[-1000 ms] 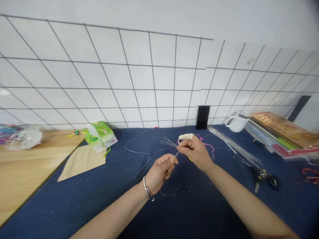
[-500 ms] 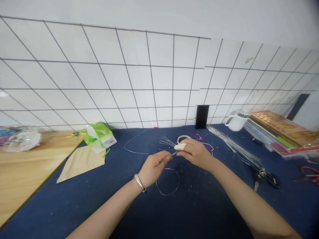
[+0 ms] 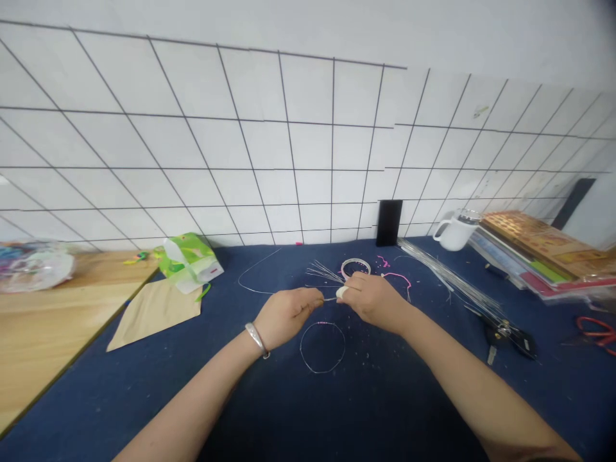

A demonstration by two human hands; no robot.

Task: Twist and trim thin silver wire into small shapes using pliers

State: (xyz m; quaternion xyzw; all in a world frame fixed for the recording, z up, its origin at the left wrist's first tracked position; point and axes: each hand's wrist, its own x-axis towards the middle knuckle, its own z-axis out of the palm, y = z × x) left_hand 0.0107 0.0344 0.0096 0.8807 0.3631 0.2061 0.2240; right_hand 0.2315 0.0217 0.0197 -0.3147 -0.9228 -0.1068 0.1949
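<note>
My left hand (image 3: 290, 313), with a silver bangle on its wrist, is closed in a pinch on one end of a short stretch of thin wire (image 3: 330, 299). At its other end my right hand (image 3: 378, 303) pinches the same wire; one of its fingers has a white wrap (image 3: 341, 292). The fingertips hide how the wire is held. Just behind the hands, several thin wire ends (image 3: 323, 272) fan out to the left. A wire ring (image 3: 302, 359) with small pink wrapping at its top lies on the blue cloth in front of them.
A white tape roll (image 3: 356, 260) and pink cord (image 3: 402, 276) lie behind my right hand. To the right are a wire bundle (image 3: 447, 277), keys (image 3: 491, 354), a white mug (image 3: 452, 236), stacked books (image 3: 534, 250) and red-handled scissors (image 3: 597, 330). Leftward sits a green packet (image 3: 192, 253).
My left hand has moved left and slightly down, and the hands are a little farther apart. The wire between them is now nearly level. The tape roll shows more fully.
</note>
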